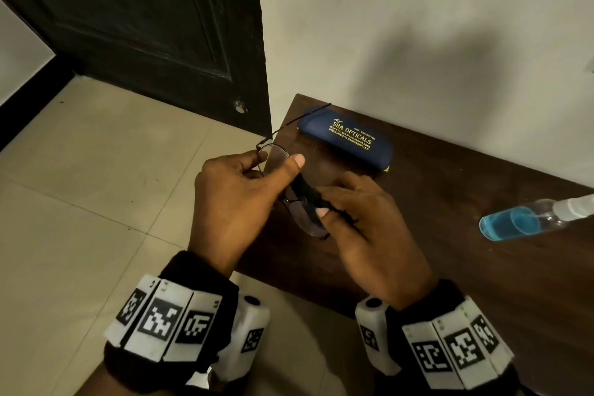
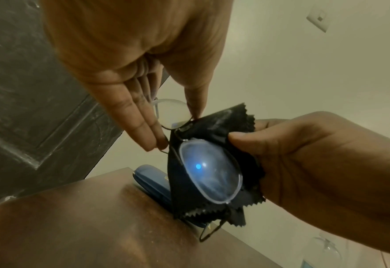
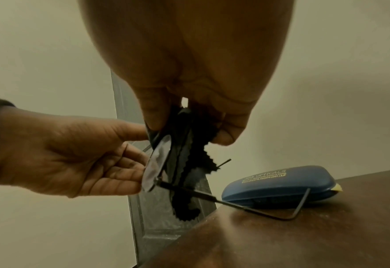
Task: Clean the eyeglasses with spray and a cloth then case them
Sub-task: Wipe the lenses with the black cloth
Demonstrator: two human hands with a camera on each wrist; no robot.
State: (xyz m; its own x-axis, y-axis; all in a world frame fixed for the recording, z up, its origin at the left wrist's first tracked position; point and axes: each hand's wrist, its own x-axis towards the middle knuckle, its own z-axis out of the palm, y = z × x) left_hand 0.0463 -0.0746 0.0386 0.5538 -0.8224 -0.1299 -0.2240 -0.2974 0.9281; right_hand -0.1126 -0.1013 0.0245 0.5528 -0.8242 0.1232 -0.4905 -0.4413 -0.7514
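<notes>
Thin-rimmed eyeglasses (image 1: 273, 156) are held above the table's left end with their temples unfolded. My left hand (image 1: 279, 158) pinches one lens rim between thumb and fingers. My right hand (image 1: 328, 206) pinches a black zigzag-edged cloth (image 1: 305, 190) folded around the other lens. In the left wrist view the cloth (image 2: 217, 123) backs that lens (image 2: 210, 172), and the right hand (image 2: 304, 154) grips its edge. The right wrist view shows the cloth (image 3: 189, 163) hanging beside the lens (image 3: 157, 163). A shut blue case (image 1: 347, 138) lies by the wall. The spray bottle (image 1: 527, 219) of blue liquid lies on its side at the right.
The dark wooden table (image 1: 450, 267) stands against a pale wall. A dark door (image 1: 144, 26) and a tiled floor (image 1: 80, 186) lie to the left, past the table's edge. One temple (image 3: 258, 210) reaches over the tabletop in front of the case (image 3: 276, 183).
</notes>
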